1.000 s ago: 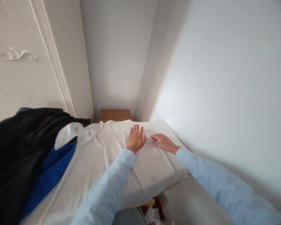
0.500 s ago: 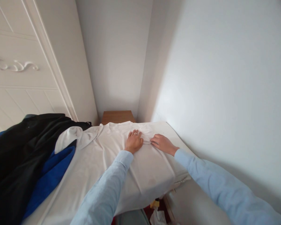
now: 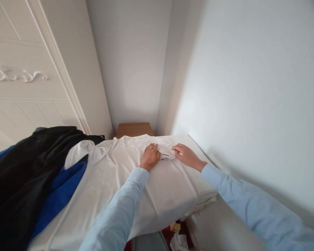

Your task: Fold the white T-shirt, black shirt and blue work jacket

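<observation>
A white T-shirt (image 3: 170, 191) lies spread over a white padded surface (image 3: 199, 153), with soft creases across it. One of its sleeves is bunched at the left, and the other is beneath and between my hands. My left hand (image 3: 149, 157) rests on the cloth near that right sleeve, fingers extended and a ring on one of them. Just to the right, my right hand (image 3: 187, 155) has thumb and fingers pinched together at the sleeve's edge. The sleeve looks gathered and slightly raised between the two hands.
Black garments (image 3: 21, 170) and a blue one (image 3: 61, 188) are heaped on the left. Behind stands a brown wooden piece of furniture (image 3: 134, 129). A white wardrobe (image 3: 60, 69) borders the left, a pale wall (image 3: 251, 87) the right. Several items lie below the front edge.
My right hand has shifted slightly right and up along the sleeve, and the sleeve cloth now looks more gathered. My left hand stays in place on the shirt.
</observation>
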{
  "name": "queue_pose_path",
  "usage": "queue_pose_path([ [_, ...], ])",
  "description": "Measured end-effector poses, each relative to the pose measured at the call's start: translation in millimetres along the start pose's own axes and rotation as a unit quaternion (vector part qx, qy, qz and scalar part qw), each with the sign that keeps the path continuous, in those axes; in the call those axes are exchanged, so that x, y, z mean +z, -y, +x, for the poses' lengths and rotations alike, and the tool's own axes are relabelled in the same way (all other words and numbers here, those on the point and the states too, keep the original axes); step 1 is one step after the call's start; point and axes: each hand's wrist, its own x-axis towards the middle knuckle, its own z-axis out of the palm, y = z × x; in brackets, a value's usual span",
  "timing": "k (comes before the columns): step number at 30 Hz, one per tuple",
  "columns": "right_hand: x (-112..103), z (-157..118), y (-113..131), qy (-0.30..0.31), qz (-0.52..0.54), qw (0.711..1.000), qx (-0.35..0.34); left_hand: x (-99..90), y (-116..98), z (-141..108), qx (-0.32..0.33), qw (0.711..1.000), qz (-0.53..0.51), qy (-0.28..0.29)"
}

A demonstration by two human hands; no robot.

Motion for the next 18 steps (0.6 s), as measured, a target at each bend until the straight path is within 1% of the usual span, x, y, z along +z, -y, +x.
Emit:
queue_pose_path([
  [2,1.0,5.2,15.1,0.024,-0.036,0.996,-0.072,1.0,0.9,1.2,0.003,1.0,-0.005,-0.005],
  [3,2.5,9.0,22.9,0.049,-0.064,0.992,-0.102,1.2,1.5,1.7,0.001,1.0,-0.01,-0.008],
  [4,4.8,13.3,30.0,0.074,-0.099,0.985,-0.117,1.1,2.2,2.1,-0.002,1.0,-0.016,-0.011],
  [5,7.8,17.8,36.0,0.097,-0.134,0.979,-0.116,0.8,2.9,2.6,-0.005,1.0,-0.021,-0.014],
  [6,11.1,22.1,40.7,0.118,-0.168,0.974,-0.1,0.3,3.7,3.0,-0.007,1.0,-0.026,-0.016],
  [9,20.6,32.3,46.5,0.173,-0.224,0.959,-0.023,-1.3,5.4,3.4,-0.004,0.999,-0.035,-0.016],
  [12,23.1,38.1,46.1,0.19,-0.236,0.953,0.014,-1.5,5.8,2.6,0.002,0.999,-0.032,-0.013],
  [15,15.3,40.9,48.2,0.186,-0.231,0.955,0.012,0.1,5.5,1.1,0.004,1.0,-0.018,-0.01],
  [16,11.2,40.7,50.0,0.182,-0.222,0.958,0.0,0.6,5.4,0.8,0.003,1.0,-0.014,-0.008],
  [18,3.5,37.4,54.7,0.181,-0.197,0.962,-0.045,1.2,5.4,0.5,0.001,1.0,-0.012,-0.004],
])
